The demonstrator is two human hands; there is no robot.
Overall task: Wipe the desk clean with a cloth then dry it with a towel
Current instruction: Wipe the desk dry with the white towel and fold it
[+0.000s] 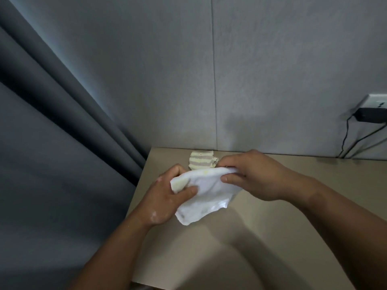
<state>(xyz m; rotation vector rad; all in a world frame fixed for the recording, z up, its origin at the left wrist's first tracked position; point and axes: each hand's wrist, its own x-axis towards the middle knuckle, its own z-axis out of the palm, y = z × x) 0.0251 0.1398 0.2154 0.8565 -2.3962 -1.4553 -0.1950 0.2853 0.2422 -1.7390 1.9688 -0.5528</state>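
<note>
We find the white cloth (pixel 206 193) held above the desk (pixel 282 237), towards its left rear corner, with both hands gripping it. The left hand (pixel 165 197) is clamped on the cloth's left end: the thumb lies across the near face of the fabric and the fingers are curled behind it. The right hand (pixel 257 176) pinches the upper right edge, thumb on the near side and fingers folded over the top. Between the two grips the cloth is bunched along its upper edge. The rest hangs down in a loose, creased flap towards the desk; we cannot tell whether the lowest corner touches the surface. We note a pale yellow band at the left end and a faint yellowish mark near the top edge.

Behind the hands a striped towel (pixel 201 161) lies folded on the desk, close to the wall (pixel 272 59), its right edge partly hidden by the right hand. A dark grey curtain (pixel 52 122) hangs left of the desk. At the far right a wall socket (pixel 377 101) carries a black adapter (pixel 370 117), and black cables (pixel 354 143) run down to the desk's rear edge. A broad shadow lies across the near part of the desk
</note>
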